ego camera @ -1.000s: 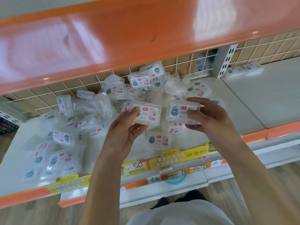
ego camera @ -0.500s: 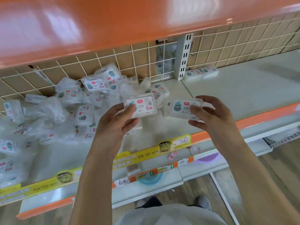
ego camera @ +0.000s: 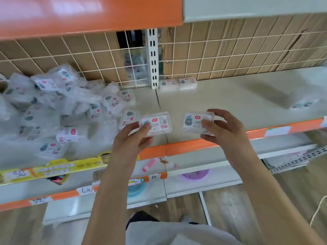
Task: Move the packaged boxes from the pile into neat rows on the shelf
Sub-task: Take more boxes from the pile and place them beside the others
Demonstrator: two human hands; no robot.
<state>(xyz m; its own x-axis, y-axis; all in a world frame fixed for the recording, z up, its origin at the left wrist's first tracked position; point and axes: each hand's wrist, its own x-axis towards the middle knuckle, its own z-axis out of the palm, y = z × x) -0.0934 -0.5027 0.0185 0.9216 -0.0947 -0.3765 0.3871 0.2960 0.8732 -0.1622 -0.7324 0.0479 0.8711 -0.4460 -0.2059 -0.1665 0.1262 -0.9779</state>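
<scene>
Only 2 placed boxes (ego camera: 178, 84) sit at 12 o'clock against the shelf (ego camera: 230, 96) grid, while the pile (ego camera: 58, 110) sprawls at 9 o'clock. The left hand (ego camera: 131, 138) pinches 1 box (ego camera: 157, 123); the right hand (ego camera: 223, 129) pinches another (ego camera: 193, 121), so nearly everything remains.

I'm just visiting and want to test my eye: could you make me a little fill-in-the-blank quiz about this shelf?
1. Each hand, left hand and right hand, holds ____ box.
2. The pile lies to the person's ____.
3. At the back by the white upright, ____ boxes sit side by side.
4. The shelf edge is ____.

Answers: one; left; two; orange
</scene>
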